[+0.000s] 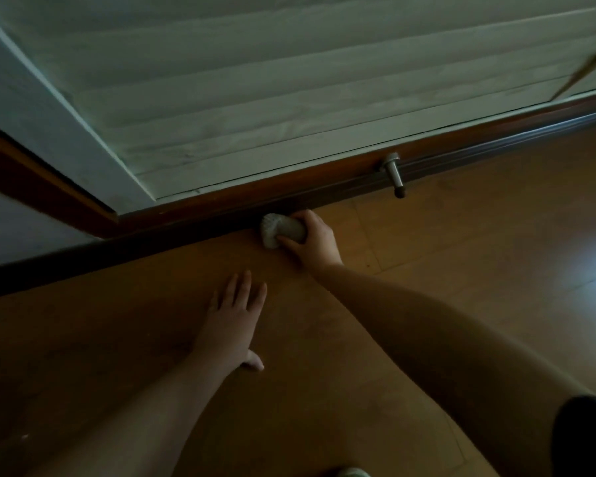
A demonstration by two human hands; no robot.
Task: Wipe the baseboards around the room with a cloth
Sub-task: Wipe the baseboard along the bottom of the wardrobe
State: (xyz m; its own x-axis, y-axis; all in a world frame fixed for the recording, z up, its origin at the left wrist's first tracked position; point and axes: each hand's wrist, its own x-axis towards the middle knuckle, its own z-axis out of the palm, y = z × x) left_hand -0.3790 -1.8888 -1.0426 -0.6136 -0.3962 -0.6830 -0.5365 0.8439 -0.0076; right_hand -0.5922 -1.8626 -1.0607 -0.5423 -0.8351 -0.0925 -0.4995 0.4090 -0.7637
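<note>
The wood floor [461, 270] met a dark baseboard [221, 208]. The right hand [315, 241] grasped the cloth [279, 230] against the baseboard; the left hand [233, 318] lay released nearby. A doorstop [394, 173] projected from the baseboard.

The cloth [280, 230] is a small pale grey-white wad, bunched into a rounded lump with ribbed folds at its left end. It sits at floor level, pressed against the lower face of the baseboard [324, 187]. The baseboard is a dark reddish-brown wooden strip with horizontal grooves, running diagonally from lower left to upper right along the foot of the wall.
</note>
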